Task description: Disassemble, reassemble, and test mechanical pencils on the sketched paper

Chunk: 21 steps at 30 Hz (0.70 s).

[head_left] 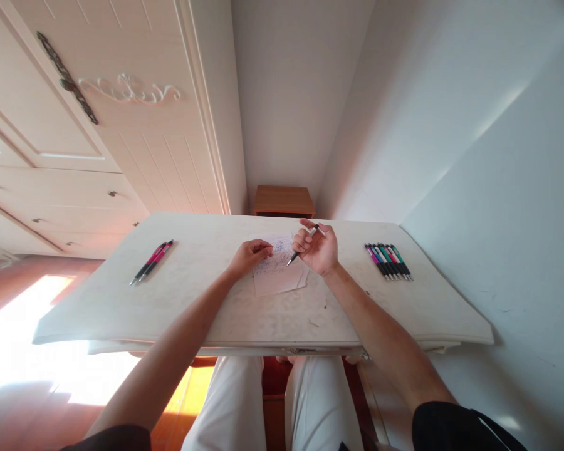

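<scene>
Pale, faintly smudged tabletop (98, 300) spans the middle of the frame beneath plain walls. Just right of centre, the right hand (316, 249), palm turned upward, has its fingers curled around a pen (294, 255); its long axis slants from upper right to lower left, the tip pointing over the paper (277, 285), though whether it touches I cannot tell. That paper, thin, white and covered in handwriting, lies between both hands. At its left edge the left hand (251, 257) has thumb and fingers drawn together; whether they pinch anything is unclear. Farther out, 2 slim pink-and-black pens (156, 261) lie diagonally at centre left, and a tight row of multicoloured pens (388, 261) with black grips lies at centre right. Moulded cream cabinetry (160, 156) fills the upper left.
</scene>
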{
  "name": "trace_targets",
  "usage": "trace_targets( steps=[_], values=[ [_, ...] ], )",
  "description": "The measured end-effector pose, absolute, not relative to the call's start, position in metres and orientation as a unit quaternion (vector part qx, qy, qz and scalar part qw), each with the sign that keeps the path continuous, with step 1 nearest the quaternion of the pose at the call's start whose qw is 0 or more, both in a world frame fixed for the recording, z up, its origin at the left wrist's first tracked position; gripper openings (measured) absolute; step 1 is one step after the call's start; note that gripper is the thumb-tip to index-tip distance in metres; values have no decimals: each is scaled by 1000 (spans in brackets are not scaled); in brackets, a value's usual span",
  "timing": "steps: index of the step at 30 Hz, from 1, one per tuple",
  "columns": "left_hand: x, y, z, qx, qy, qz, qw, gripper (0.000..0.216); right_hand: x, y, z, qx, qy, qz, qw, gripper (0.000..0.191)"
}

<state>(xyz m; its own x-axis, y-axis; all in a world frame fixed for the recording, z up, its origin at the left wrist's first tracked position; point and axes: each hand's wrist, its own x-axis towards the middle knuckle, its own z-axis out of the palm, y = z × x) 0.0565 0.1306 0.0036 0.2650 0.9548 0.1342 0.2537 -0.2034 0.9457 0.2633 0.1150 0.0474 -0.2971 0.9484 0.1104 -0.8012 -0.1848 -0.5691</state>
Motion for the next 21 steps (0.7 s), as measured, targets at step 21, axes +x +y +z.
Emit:
trace_targets(
  steps=[21],
  values=[
    [57,130,4,671,455,399,428,30,265,116,50,-121,-256,760,585,43]
  ],
)
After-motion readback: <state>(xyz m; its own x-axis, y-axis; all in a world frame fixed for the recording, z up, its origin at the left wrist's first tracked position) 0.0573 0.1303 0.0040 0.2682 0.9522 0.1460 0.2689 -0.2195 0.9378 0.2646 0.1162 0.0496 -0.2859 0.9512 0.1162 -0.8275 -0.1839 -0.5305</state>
